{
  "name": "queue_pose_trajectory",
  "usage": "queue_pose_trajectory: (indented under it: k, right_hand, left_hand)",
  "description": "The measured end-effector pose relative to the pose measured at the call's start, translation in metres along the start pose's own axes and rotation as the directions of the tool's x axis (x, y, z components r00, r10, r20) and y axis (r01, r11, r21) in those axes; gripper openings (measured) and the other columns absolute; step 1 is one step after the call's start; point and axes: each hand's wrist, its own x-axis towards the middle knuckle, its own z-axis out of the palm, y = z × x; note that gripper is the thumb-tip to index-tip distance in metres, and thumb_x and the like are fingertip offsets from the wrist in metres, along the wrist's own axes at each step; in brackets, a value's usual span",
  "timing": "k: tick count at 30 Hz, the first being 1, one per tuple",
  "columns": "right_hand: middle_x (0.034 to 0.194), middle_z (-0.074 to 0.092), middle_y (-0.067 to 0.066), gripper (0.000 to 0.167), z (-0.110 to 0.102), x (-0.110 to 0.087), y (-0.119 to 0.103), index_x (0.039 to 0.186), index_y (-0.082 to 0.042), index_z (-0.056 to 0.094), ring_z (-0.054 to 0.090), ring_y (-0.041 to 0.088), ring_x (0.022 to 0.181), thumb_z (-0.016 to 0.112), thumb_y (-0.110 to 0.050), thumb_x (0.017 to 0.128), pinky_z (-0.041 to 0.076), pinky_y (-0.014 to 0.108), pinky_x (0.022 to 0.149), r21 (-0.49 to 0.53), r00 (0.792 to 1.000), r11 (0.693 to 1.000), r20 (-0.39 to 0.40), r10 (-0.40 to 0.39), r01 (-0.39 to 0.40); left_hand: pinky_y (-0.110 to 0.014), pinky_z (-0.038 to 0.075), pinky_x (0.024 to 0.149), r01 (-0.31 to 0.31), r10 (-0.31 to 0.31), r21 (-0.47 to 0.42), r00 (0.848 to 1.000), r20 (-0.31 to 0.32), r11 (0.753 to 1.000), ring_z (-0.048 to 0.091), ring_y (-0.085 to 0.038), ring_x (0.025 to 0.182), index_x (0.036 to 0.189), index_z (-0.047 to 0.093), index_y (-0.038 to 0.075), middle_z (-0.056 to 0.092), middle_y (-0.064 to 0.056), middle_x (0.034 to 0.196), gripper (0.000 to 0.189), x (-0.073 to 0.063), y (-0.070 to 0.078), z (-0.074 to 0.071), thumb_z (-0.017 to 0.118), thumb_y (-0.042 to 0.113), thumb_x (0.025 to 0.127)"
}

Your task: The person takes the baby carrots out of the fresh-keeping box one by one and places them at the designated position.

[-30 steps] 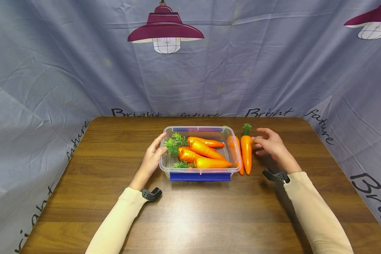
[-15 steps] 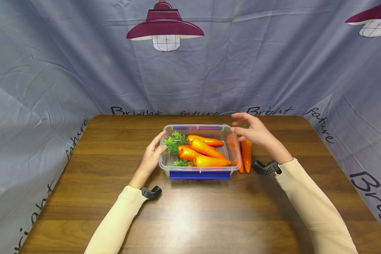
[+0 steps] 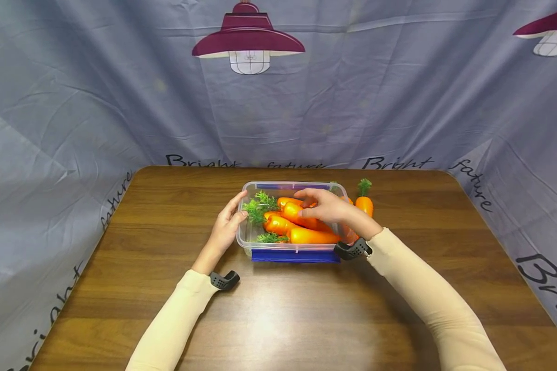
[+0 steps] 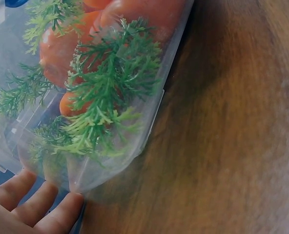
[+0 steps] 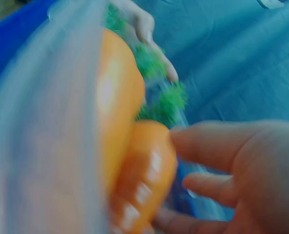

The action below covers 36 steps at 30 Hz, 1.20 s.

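Note:
In the head view a clear plastic box [image 3: 269,246] with blue clips stands on the table, with several orange toy carrots [image 3: 313,237] with green tops inside. My left hand [image 3: 223,226] rests at its left end; in the left wrist view the fingertips [image 4: 61,212] touch the outer wall. My right hand [image 3: 327,205] is over the inside of the box, thumb and fingers spread. One carrot [image 5: 147,165] lies right at its fingertips in the right wrist view. Right of the box, another carrot [image 3: 364,205] lies on the table, partly hidden by the right arm.
The wooden table [image 3: 167,206] ends at a blue-grey curtain [image 3: 376,103] printed with lamps and lettering, which surrounds the back and sides. Black wrist mounts [image 3: 225,281] sit at both cuffs. The right forearm crosses above the box's right rim.
My right hand has moved left from beside the carrots on the table, over the rim, into the space above the box's carrots. The left hand stays at the box's left end.

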Motion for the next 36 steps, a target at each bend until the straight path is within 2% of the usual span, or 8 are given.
queue_pose_trajectory:
  k: [3,9,15,19,22,25,31,36]
  right_hand:
    - [0.135,0.063,0.023,0.057,0.007,0.003,0.000,0.147,-0.003,0.050,0.061,0.037,0.123,0.069,-0.017,0.095,0.053,0.046,0.100,-0.073,0.999,0.997,0.028,-0.020,0.022]
    - [0.124,0.067,0.022,0.060,0.011,0.005,0.001,0.145,-0.003,0.050,0.065,0.035,0.113,0.073,-0.013,0.091,0.054,0.047,0.100,-0.150,0.997,0.986,0.032,-0.066,0.070]
    - [0.117,0.070,0.019,0.064,0.014,0.003,0.001,0.147,-0.005,0.050,0.064,0.031,0.107,0.076,-0.013,0.088,0.052,0.047,0.098,-0.177,0.995,0.980,0.006,-0.095,0.094]
    - [0.120,0.068,0.021,0.062,0.015,0.001,0.003,0.147,-0.004,0.049,0.065,0.032,0.108,0.074,-0.010,0.090,0.053,0.047,0.099,-0.141,0.993,0.983,-0.017,-0.120,0.117]
    - [0.126,0.066,0.021,0.063,0.013,-0.001,0.003,0.149,-0.003,0.047,0.063,0.033,0.110,0.072,-0.007,0.091,0.053,0.048,0.099,-0.097,0.990,0.987,-0.037,-0.133,0.129]
    - [0.130,0.063,0.022,0.065,0.008,-0.004,0.002,0.151,-0.002,0.043,0.061,0.034,0.110,0.070,-0.004,0.092,0.053,0.047,0.098,-0.043,0.988,0.989,-0.068,-0.141,0.139]
    - [0.129,0.061,0.025,0.069,-0.006,-0.010,-0.001,0.155,-0.008,0.039,0.065,0.038,0.114,0.069,-0.004,0.093,0.058,0.041,0.090,0.103,0.988,0.989,-0.120,-0.097,0.110]
    - [0.127,0.059,0.027,0.069,-0.016,-0.013,0.002,0.155,-0.005,0.037,0.067,0.037,0.109,0.068,-0.004,0.093,0.058,0.036,0.082,0.213,0.976,0.965,-0.185,-0.112,0.151]
  left_hand:
    - [-0.053,0.024,0.125,-0.013,0.013,-0.009,1.000,0.002,1.000,0.025,-0.031,0.156,0.155,0.039,0.002,0.033,-0.017,0.166,0.056,0.000,-0.001,0.001,0.047,0.001,0.100]
    - [-0.053,0.025,0.124,-0.013,0.013,-0.017,1.000,0.001,1.000,0.025,-0.032,0.156,0.155,0.039,0.002,0.033,-0.018,0.166,0.057,0.000,0.001,0.001,0.047,0.001,0.099]
    - [-0.051,0.026,0.124,0.004,-0.004,-0.007,1.000,-0.005,1.000,0.027,-0.030,0.155,0.156,0.039,0.003,0.034,-0.016,0.166,0.057,0.000,0.001,0.001,0.047,0.000,0.099]
    - [-0.037,0.031,0.122,-0.007,0.007,-0.005,1.000,-0.013,1.000,0.029,-0.030,0.154,0.155,0.040,0.002,0.035,-0.017,0.165,0.057,0.000,0.000,0.001,0.047,-0.001,0.099]
    - [-0.020,0.035,0.114,-0.024,0.024,-0.013,1.000,-0.016,1.000,0.031,-0.033,0.152,0.154,0.040,0.000,0.035,-0.019,0.164,0.056,0.000,-0.001,0.002,0.047,-0.002,0.098]
    - [-0.010,0.037,0.105,-0.031,0.030,-0.023,0.999,-0.014,0.999,0.034,-0.035,0.151,0.154,0.040,0.000,0.035,-0.021,0.164,0.056,0.000,-0.002,0.002,0.046,-0.002,0.098]
    - [-0.009,0.038,0.102,-0.035,0.035,-0.016,0.999,-0.011,0.999,0.035,-0.039,0.149,0.153,0.040,-0.002,0.035,-0.023,0.163,0.056,0.000,-0.003,0.001,0.047,-0.001,0.098]
    - [-0.009,0.037,0.104,-0.033,0.032,-0.017,0.999,-0.017,0.999,0.033,-0.036,0.150,0.154,0.040,-0.001,0.036,-0.022,0.163,0.056,0.000,-0.001,0.001,0.047,-0.001,0.098]
